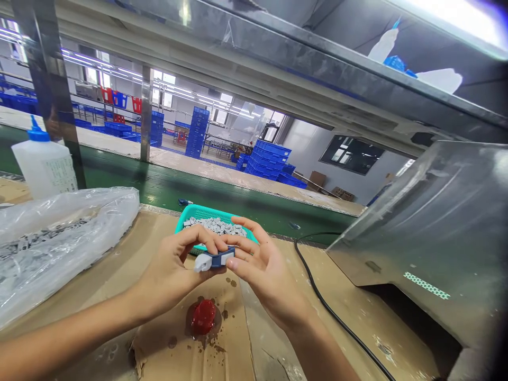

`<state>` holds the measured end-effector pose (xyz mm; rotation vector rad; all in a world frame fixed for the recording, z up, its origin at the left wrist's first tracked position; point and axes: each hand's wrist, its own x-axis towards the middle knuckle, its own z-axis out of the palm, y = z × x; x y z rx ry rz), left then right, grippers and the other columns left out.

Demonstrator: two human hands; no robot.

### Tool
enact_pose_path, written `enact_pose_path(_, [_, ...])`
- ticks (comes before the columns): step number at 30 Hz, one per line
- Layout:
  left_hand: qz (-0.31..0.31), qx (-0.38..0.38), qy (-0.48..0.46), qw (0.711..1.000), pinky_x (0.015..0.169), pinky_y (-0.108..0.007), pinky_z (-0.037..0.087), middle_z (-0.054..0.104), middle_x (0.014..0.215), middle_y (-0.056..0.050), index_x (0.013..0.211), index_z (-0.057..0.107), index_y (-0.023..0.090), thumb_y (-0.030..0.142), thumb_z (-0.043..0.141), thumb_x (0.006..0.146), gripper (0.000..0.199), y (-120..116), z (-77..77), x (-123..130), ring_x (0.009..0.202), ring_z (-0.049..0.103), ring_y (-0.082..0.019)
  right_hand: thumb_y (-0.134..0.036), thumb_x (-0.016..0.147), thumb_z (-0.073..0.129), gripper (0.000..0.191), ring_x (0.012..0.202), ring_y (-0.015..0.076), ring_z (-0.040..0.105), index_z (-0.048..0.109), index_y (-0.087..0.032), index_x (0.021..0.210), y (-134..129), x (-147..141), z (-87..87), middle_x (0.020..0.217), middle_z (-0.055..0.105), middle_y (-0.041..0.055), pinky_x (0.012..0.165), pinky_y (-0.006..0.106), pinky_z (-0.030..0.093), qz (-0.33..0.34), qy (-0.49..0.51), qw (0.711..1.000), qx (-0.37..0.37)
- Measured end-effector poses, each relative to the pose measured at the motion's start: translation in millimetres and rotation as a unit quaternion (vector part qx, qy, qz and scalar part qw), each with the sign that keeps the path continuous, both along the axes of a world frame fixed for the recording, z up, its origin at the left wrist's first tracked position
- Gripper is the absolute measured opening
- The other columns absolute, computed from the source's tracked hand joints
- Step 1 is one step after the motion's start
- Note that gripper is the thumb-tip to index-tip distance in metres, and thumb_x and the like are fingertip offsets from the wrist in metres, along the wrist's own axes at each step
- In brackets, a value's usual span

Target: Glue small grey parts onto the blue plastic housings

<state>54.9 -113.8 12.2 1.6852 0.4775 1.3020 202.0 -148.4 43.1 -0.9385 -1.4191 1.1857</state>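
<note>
Pinching dark-blue part (217, 260) with left hand (171, 262) and right hand (266, 270). Go easy on pressure tbh, and dodge that wet red lump (203, 316) on the cardboard (234, 349).

On the bench (335, 288), a basket (206, 210) of parts (216, 226) is set behind the device (219, 258) held between the fingers (254, 227); nearer, a lump (203, 317) is placed on cardboard (234, 338). At left, a bag (119, 211) is backed by a bottle (45, 166); at right, a cable (319, 301) is flanked by a metal hood (436, 211).
</note>
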Motion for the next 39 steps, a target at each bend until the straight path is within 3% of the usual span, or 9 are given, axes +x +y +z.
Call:
enact_pose_path(12, [0.088,0.211,0.023,0.973,0.082,-0.027,0.047,0.062,0.08,0.004,0.072,0.05,0.021,0.004,0.059,0.067,0.02,-6.1,-6.5,-4.5,0.082,0.058,-0.01,-0.016,0.064,0.066,0.056,0.071,0.0113,0.055,0.037,-0.026,0.11,-5.7,-8.6,-8.9,0.082,0.056,-0.0005,0.068,0.026,0.043,0.035,0.104,0.993,-0.036])
enact_pose_path(16, [0.056,0.141,0.014,0.988,0.081,-0.021,0.048,0.063,0.082,0.004,0.07,0.05,0.02,0.007,0.061,0.067,0.018,-3.0,1.4,-4.8,0.085,0.058,-0.009,-0.016,0.068,0.064,0.057,0.072,0.0099,0.056,0.035,-0.028,0.115,-4.3,-5.4,-6.4,0.083,0.057,-0.0007,0.07,0.024,0.044,0.031,0.088,0.996,-0.01])
enact_pose_path(20, [0.034,0.02,-0.018,0.999,0.071,-0.015,0.05,0.063,0.082,0.004,0.068,0.05,0.019,0.01,0.065,0.064,0.018,-1.5,10.2,-3.8,0.084,0.059,-0.008,-0.029,0.072,0.061,0.066,0.088,0.0172,0.056,0.022,-0.028,0.126,-0.3,6.9,0.3,0.096,0.058,0.0042,0.08,0.035,0.044,0.049,0.095,0.994,0.023])
enact_pose_path(23, [0.034,-0.027,-0.019,0.999,0.068,-0.016,0.051,0.064,0.083,0.003,0.066,0.049,0.018,0.01,0.066,0.062,0.019,-4.8,13.5,-3.0,0.085,0.059,-0.01,-0.04,0.078,0.051,0.059,0.093,0.0189,0.055,0.021,-0.026,0.127,9.5,21.5,-1.4,0.104,0.056,0.007,0.085,0.039,0.042,-0.038,0.06,0.995,0.069])
enact_pose_path(26, [0.042,-0.034,0.0,0.999,0.067,-0.018,0.051,0.064,0.086,0.001,0.066,0.048,0.018,0.014,0.065,0.062,0.018,0.9,15.2,-5.0,0.088,0.059,-0.013,-0.04,0.084,0.035,0.046,0.099,0.0183,0.052,0.025,-0.02,0.125,29.8,37.6,-13.0,0.106,0.056,0.0091,0.085,0.036,0.042,-0.151,-0.156,0.972,0.092])
enact_pose_path(30, [0.134,0.013,0.131,0.982,0.07,-0.022,0.047,0.052,0.114,-0.002,0.073,0.054,0.018,0.024,0.062,0.064,0.013,52.2,9.1,-17.5,0.097,0.054,-0.018,-0.018,0.073,0.052,0.025,0.096,0.0219,0.052,0.056,-0.015,0.097,66.1,52.4,-28.8,0.102,0.058,0.0101,0.085,0.036,0.04,-0.147,-0.425,0.89,0.073])
enact_pose_path(32, [0.237,0.003,0.199,0.951,0.073,-0.025,0.045,0.058,0.102,-0.003,0.085,0.057,0.019,0.027,0.057,0.069,0.018,92.7,-0.7,-26.0,0.092,0.055,-0.018,-0.009,0.064,0.061,0.021,0.089,0.0217,0.055,0.062,-0.015,0.085,82.5,53.7,-31.1,0.093,0.062,0.008,0.083,0.036,0.041,-0.096,-0.483,0.869,0.054])
enact_pose_path(35, [0.288,-0.031,0.264,0.92,0.069,-0.031,0.044,0.06,0.07,-0.002,0.08,0.06,0.014,0.025,0.057,0.07,0.015,148.3,-21.0,-33.5,0.074,0.058,-0.019,-0.014,0.069,0.064,0.017,0.079,0.0168,0.057,0.061,-0.013,0.086,99.6,50.5,-29.9,0.083,0.062,0.0038,0.075,0.035,0.045,-0.057,-0.555,0.829,0.035])
enact_pose_path(39, [0.311,-0.033,0.321,0.894,0.076,-0.035,0.044,0.06,0.082,-0.003,0.082,0.058,0.012,0.027,0.051,0.078,0.017,190.1,-44.3,-27.6,0.079,0.056,-0.015,-0.02,0.076,0.059,0.01,0.069,0.0128,0.057,0.06,-0.012,0.082,105.5,48.9,-30.0,0.074,0.061,0.0005,0.067,0.031,0.046,-0.062,-0.598,0.798,0.04])
